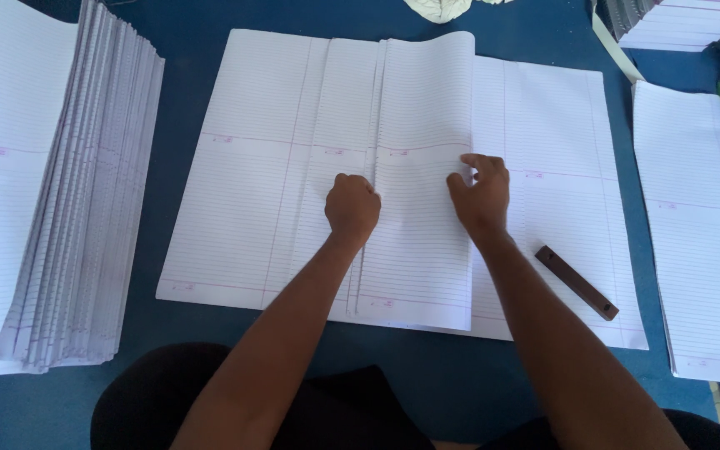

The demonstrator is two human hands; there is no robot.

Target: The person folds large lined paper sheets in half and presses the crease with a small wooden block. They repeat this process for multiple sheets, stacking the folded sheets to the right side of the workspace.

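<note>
While the clenched left hand [352, 208] presses as a fist on the fold of the ruled sheets [410, 183] at desk [185, 50] centre, the right hand [481, 196] pinches the folded leaf's edge. One wooden bar [576, 282] lies right of it. Two paper stacks [77, 192] [697, 233] flank the sheets, leaving narrow blue gaps.
</note>
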